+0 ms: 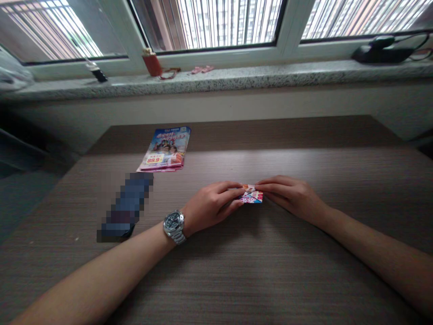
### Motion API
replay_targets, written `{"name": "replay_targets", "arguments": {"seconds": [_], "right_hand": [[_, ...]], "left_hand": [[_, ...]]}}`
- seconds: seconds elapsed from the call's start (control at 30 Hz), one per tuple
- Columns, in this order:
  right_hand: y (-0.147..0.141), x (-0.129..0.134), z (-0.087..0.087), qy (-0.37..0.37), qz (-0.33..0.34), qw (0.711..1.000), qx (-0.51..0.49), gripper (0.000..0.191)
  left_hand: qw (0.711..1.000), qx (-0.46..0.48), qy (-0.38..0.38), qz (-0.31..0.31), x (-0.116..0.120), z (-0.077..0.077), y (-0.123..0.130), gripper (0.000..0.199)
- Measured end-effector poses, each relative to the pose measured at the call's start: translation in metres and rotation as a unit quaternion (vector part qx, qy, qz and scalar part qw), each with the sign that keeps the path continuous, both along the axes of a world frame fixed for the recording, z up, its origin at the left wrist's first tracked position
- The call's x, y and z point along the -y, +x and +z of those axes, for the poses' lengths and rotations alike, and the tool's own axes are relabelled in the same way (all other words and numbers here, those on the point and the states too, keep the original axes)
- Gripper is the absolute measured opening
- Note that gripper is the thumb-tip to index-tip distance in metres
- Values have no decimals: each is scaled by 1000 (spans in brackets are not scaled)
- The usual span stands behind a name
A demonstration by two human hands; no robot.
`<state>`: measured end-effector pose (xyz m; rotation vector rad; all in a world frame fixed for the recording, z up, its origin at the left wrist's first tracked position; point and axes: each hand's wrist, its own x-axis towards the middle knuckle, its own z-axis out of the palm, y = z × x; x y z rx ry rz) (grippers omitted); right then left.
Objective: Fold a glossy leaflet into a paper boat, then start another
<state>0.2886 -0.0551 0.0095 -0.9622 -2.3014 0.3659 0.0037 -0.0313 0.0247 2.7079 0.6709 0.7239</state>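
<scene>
Both hands (L & R) palm-down, fingers on folded paper.

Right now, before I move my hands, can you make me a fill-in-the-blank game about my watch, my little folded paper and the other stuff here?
A silver watch is on the ____ wrist.
The small folded paper is touched by the left hand and the ____ hand.
The big price on the top flyer is ____.
On the windowsill, the thing with a gold top is coloured ____.

Missing words: left; right; 89.9; red.
</scene>
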Motion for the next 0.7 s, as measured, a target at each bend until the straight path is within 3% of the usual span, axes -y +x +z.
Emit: {"name": "replay_targets", "arguments": {"seconds": [0.17, 0.4, 0.57, 0.7], "right_hand": [[-5, 4, 3, -29, -54, 994, -88, 15], [-8, 6, 3, -84, -130, 983, -94, 21], [-7, 3, 2, -104, -135, 983, -64, 24], [-7, 0, 0, -78, -122, 989, -30, 23]], "left_hand": [[998, 51, -13, 18, 1, 1, -2, 28], [992, 100, 9, 75, -2, -5, -2, 50], [997, 11, 71, 2, -3, -3, -1, 33], [995, -77, 54, -40, -3, -3, 0, 42]]}}
